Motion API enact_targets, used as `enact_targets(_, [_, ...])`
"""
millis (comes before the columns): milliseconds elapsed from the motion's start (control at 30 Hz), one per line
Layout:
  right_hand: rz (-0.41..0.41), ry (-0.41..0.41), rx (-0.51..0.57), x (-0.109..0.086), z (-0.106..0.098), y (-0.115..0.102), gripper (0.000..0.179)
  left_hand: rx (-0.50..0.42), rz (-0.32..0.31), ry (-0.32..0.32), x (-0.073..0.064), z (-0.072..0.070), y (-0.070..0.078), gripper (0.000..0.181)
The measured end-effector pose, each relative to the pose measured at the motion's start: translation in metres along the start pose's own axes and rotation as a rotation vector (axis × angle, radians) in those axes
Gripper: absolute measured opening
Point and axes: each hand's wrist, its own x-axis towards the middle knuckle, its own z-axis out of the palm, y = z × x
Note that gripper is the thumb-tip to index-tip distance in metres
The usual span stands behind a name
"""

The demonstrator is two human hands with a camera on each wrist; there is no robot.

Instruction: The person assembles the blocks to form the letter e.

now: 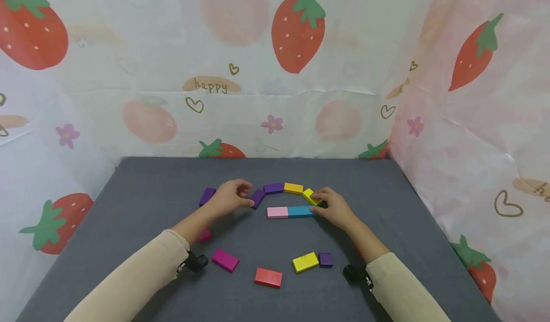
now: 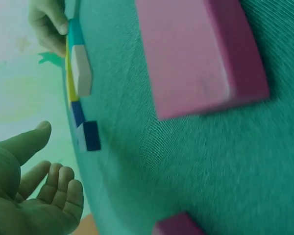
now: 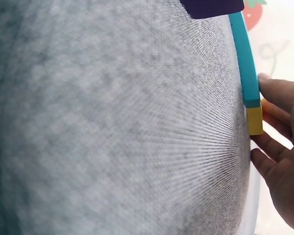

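Note:
My left hand (image 1: 231, 197) hovers beside a purple block (image 1: 258, 199) at the left end of a curved row. Its thumb stands apart from the loosely bent fingers, with nothing held in the left wrist view. At the row's right end, my right hand (image 1: 337, 210) has thumb and fingers around a yellow block (image 1: 310, 196); they partly hide it. Between these ends lie another purple block (image 1: 273, 188) and an orange-yellow block (image 1: 293, 188). Inside the curve, a pink block (image 1: 277, 212) meets a blue block (image 1: 299, 211), whose right end is by my right thumb.
Nearer me lie a magenta block (image 1: 225, 260), a red block (image 1: 268, 277), a yellow block (image 1: 305, 263) and a small purple block (image 1: 325, 260). Another purple block (image 1: 207, 195) sits behind my left wrist. A strawberry-patterned cloth (image 1: 240, 121) encloses the grey table (image 1: 172, 179).

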Motion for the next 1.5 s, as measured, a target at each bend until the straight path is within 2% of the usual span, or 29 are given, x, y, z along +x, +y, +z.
enact_targets(200, [0.010, 0.000, 0.003, -0.001, 0.000, 0.000, 0.044, 0.049, 0.051, -0.018, -0.010, -0.018, 0.001, 0.055])
enact_targets(300, [0.011, 0.003, 0.001, 0.000, 0.001, 0.001, 0.044, 0.072, 0.082, -0.012, -0.015, -0.028, -0.003, 0.055])
enact_targets(467, [0.003, 0.006, 0.000, 0.001, 0.002, 0.002, 0.044, 0.059, 0.106, -0.003, -0.024, -0.046, -0.012, 0.056])
enact_targets(633, [0.002, 0.009, 0.008, 0.001, 0.001, 0.001, 0.044, 0.046, 0.121, 0.014, -0.032, -0.061, -0.023, 0.056])
enact_targets(833, [-0.004, 0.009, 0.013, 0.001, 0.001, 0.001, 0.044, 0.075, 0.085, 0.032, -0.038, -0.076, -0.041, 0.059])
enact_targets(1067, [-0.001, 0.009, 0.004, 0.001, 0.000, 0.001, 0.044, 0.126, 0.078, 0.043, -0.036, -0.086, -0.071, 0.060])
enact_targets(1200, [-0.009, 0.011, -0.002, 0.001, 0.000, 0.001, 0.043, 0.121, 0.067, 0.039, -0.034, -0.088, -0.086, 0.065])
enact_targets(1500, [0.003, 0.005, -0.002, 0.000, -0.001, -0.001, 0.044, 0.124, 0.034, -0.014, -0.033, -0.088, -0.109, 0.079])
